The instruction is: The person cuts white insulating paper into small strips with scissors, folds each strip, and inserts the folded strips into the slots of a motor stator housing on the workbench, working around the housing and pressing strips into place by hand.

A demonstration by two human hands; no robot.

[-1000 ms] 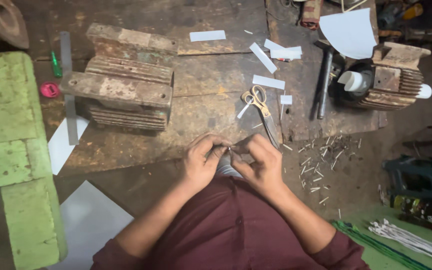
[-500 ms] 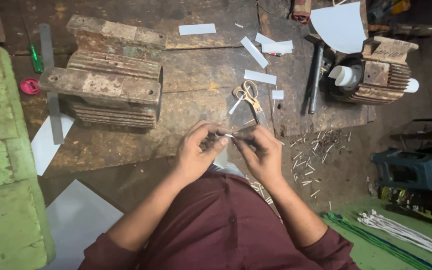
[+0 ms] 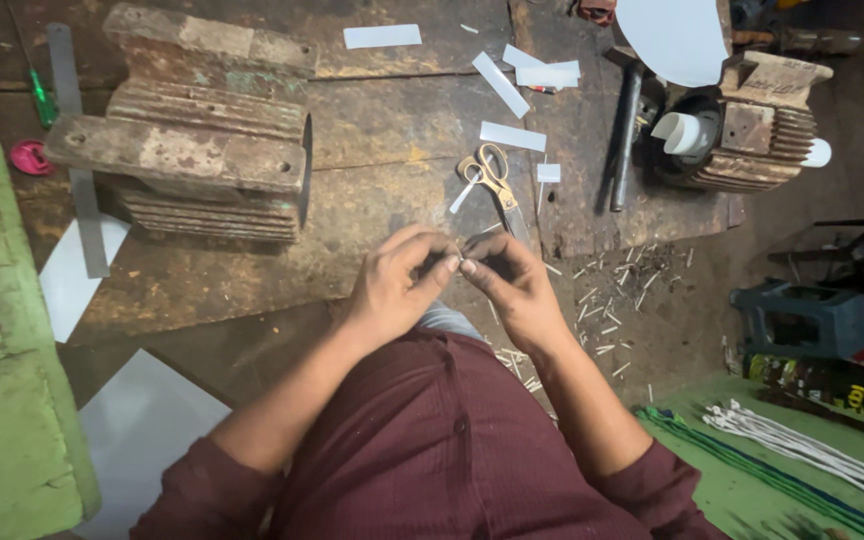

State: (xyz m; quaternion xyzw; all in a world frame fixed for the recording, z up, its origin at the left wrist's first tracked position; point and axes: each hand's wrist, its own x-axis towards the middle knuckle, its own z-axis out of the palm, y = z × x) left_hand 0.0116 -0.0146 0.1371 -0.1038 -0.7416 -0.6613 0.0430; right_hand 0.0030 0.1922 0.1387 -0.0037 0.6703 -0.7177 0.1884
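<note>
Head view: we pinch a small pale piece (image 3: 460,262) between both hands over a worn wooden workbench (image 3: 392,110).

Our left hand (image 3: 399,282) and right hand (image 3: 510,280) meet fingertip to fingertip just above our lap, both clenched on the piece, which is too small to identify; holding it close to the body seems to steady the fine work. Yellow-handled scissors (image 3: 492,175) lie just beyond the hands, within easy reach, among cut white paper strips (image 3: 512,135). Short pale offcuts (image 3: 607,300) litter the floor to our right. A rusty finned metal casting (image 3: 197,125) sits well to the left on the bench, a metal ruler (image 3: 77,150) beside it.
</note>
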